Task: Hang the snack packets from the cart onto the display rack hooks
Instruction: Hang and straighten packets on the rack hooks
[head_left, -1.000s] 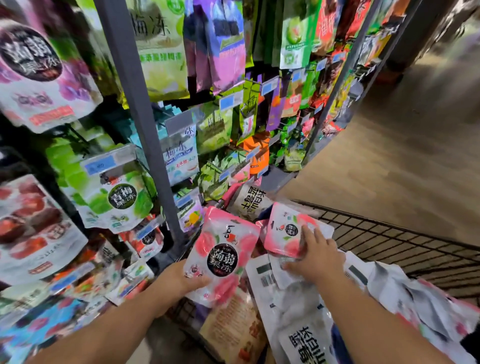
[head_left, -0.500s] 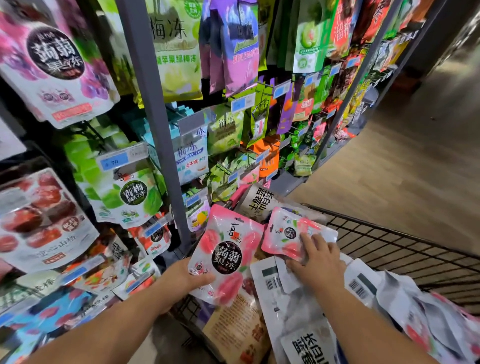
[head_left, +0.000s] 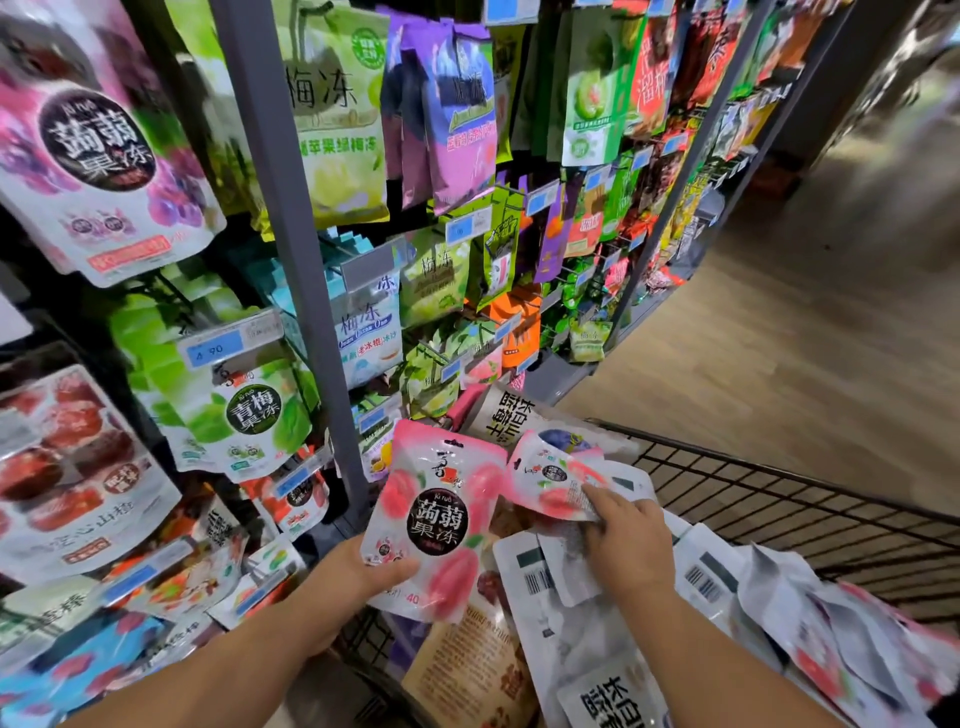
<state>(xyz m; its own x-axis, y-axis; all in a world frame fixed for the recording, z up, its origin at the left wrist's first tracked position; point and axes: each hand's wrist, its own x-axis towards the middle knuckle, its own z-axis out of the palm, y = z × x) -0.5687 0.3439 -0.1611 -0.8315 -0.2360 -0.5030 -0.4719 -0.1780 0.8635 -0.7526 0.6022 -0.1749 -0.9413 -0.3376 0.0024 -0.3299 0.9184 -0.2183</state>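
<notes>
My left hand (head_left: 358, 577) grips a pink peach jelly packet (head_left: 441, 514) by its lower left corner and holds it upright over the cart's left end. My right hand (head_left: 626, 540) lies on the heap of packets in the black wire cart (head_left: 779, 499), its fingers pinching a second pink packet (head_left: 556, 480) that is tilted and partly lifted. The display rack (head_left: 291, 260) stands to the left and ahead, its hooks full of hanging packets.
A grey upright post (head_left: 332, 415) of the rack stands just left of the held packet. White packets with barcodes (head_left: 561, 613) and a brown one (head_left: 462, 670) fill the cart. Blue price tags stick out from the hooks. Wooden floor (head_left: 779, 338) stretches to the right.
The view has shifted a little lower and closer to the rack. Both hands stay about where they were, each holding its pink packet; the right hand's fingers have crept further onto its packet.
</notes>
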